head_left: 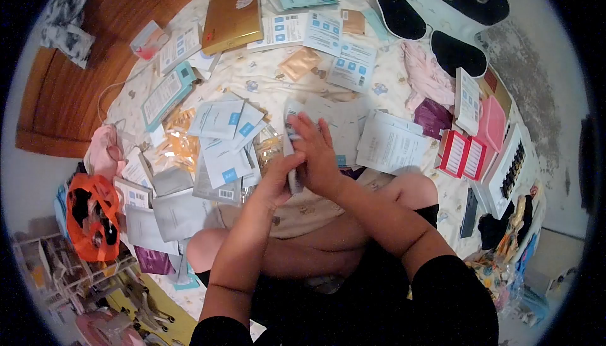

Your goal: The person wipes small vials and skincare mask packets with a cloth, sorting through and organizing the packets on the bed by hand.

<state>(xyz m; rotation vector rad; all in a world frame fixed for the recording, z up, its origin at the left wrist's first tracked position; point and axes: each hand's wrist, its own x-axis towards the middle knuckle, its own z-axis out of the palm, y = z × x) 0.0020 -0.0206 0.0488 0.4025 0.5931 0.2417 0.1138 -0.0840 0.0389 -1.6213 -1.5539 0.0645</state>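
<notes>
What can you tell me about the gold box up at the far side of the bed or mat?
The gold box looks like shiny cardboard, with a darker side edge, a pale rounded patch near its upper right corner and a small red mark lower left. It lies flat and slightly askew, apparently closed, by white boxes on both sides. Neither hand touches it. The print is too small to read.

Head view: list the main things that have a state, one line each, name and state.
White packet: on edge, between left hand and right hand
Gold box: closed
Orange bag: open, filled
Pink cloth: crumpled
Gold sachet: lying flat
</notes>
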